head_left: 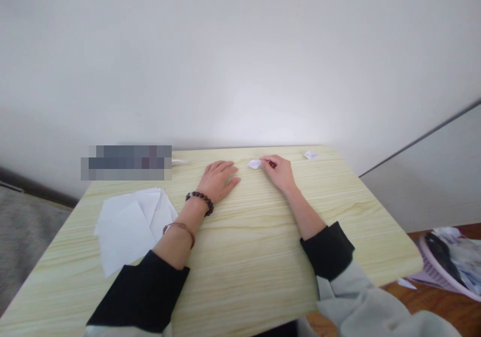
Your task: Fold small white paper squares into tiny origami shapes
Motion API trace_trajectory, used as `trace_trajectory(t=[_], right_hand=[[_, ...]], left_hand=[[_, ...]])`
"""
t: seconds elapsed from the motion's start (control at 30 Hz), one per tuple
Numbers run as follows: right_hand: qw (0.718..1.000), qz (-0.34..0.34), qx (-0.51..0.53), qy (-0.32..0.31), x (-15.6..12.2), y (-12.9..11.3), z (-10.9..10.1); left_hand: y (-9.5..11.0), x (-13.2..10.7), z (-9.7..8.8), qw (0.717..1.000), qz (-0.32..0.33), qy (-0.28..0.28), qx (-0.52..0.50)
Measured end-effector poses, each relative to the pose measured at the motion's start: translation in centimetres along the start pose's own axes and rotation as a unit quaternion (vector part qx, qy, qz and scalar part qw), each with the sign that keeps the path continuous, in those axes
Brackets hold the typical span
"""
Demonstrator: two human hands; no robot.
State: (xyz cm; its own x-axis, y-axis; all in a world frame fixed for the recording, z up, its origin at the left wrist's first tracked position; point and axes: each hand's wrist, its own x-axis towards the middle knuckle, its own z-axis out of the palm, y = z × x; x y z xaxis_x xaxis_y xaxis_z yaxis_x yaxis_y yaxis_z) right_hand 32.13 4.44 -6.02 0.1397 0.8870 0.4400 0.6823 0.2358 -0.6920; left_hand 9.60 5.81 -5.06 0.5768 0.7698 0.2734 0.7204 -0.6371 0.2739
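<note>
A small folded white paper lies near the far edge of the table, its right tip between the thumb and fingertip of my right hand. Dark red shows beneath those fingers, too small to make out. To the left of the folded paper, my left hand rests palm down on the wood with its fingers spread, holding nothing. Its wrist carries a dark bead bracelet and a thin brown band. A second small folded paper sits apart at the far right.
Loose white sheets overlap on the left of the pale wood-grain table. Behind them is a blurred-out object. A white wall stands at the table's far side. A pink basket with crumpled waste stands on the floor at right.
</note>
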Motion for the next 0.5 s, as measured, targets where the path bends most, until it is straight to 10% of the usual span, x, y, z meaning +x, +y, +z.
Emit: trace_trajectory(t=[0.3, 0.5], right_hand=[[0.986, 0.099, -0.092, 0.101, -2.0, 6.3, -9.3], [0.966, 0.14, -0.164, 0.142, -2.1, 8.2, -11.3]], left_hand=[[0.9, -0.2, 0.0, 0.994, 0.007, -0.089, 0.055], [1.1, -0.1, -0.1, 0.994, 0.0, -0.09, 0.055]])
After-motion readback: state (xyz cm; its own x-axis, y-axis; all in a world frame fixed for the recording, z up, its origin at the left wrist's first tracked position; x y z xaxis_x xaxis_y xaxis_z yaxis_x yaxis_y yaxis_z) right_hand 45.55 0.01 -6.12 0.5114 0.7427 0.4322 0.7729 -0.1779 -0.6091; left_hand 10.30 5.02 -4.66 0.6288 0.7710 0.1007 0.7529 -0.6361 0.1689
